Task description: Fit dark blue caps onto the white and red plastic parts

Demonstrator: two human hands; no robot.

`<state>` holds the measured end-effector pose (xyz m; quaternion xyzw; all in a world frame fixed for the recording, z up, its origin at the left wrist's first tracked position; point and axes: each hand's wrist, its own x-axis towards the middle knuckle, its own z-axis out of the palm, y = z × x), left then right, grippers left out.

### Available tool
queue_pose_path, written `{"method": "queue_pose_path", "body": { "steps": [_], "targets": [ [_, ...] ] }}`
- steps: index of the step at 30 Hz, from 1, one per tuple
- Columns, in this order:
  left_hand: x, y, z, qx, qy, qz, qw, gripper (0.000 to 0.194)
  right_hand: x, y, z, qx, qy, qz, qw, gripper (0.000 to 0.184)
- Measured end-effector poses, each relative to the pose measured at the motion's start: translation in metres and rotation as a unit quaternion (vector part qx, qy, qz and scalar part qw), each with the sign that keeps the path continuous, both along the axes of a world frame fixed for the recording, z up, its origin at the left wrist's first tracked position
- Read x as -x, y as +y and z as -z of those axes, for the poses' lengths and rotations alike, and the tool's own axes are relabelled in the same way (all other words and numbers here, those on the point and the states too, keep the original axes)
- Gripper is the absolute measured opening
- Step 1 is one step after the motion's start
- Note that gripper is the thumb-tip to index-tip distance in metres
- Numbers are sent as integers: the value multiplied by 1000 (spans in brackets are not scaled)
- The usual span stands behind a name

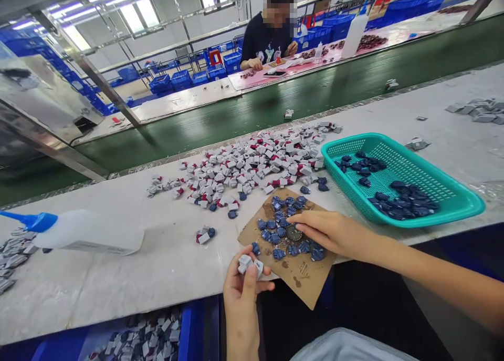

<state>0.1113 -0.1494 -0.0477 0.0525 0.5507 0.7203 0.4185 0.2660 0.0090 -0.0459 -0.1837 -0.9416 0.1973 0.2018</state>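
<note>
My left hand [246,287] is closed around small grey-white plastic pieces [251,265], pinched between thumb and fingers. A dark blue moulded piece [255,248] shows at its fingertips. My right hand [326,232] reaches over a brown cardboard sheet [293,282]. Its fingers are drawn together beside a dark round shallow dish [293,232]; whatever is at their tips is too small to make out. Several dark blue pieces [279,254] lie on the cardboard around the dish, among wet-looking brown spots.
Behind the cardboard spreads a pile of grey-white and dark red pieces [252,164]. A green basket [444,216] holds dark blue pieces. On the left lies a white bottle [90,229] with a blue nozzle. Past a green conveyor belt [189,127], a person [268,40] sits working.
</note>
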Motion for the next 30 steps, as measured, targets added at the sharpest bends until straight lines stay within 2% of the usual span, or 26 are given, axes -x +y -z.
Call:
{"method": "queue_pose_path", "body": {
  "steps": [3, 5, 7, 12, 15, 18, 22, 25, 30],
  "targets": [
    [4, 1, 7, -17, 0, 40, 999, 33, 5, 5, 0, -4, -35, -18, 999, 26],
    [4, 1, 8, -15, 7, 43, 999, 34, 7, 7, -1, -13, -60, -34, 998, 20],
    [0, 1, 6, -12, 4, 27, 1000, 35, 10, 8, -2, -32, -80, -57, 995, 18],
    [-9, 4, 0, -25, -11, -11, 1000, 37, 15, 11, -1, -87, -90, -100, 987, 30],
    [-11, 3, 0, -35, -6, -27, 999, 39, 14, 11, -2, -86, -73, -103, 988, 34],
    [-16, 3, -4, -48, -3, -5, 999, 36, 9, 7, -11, -58, -45, -87, 993, 36],
    [-32, 7, -19, -30, 31, -7, 999, 37, 1, -12, -35, 16, 39, -49, 998, 27],
    [-44, 12, -32, -22, 67, -5, 997, 35, -1, -27, -47, 41, 103, -76, 991, 20],
    [-50, 14, -38, -4, 94, 11, 995, 31, -4, -34, -46, 19, 108, -94, 990, 20]
  ]
}}
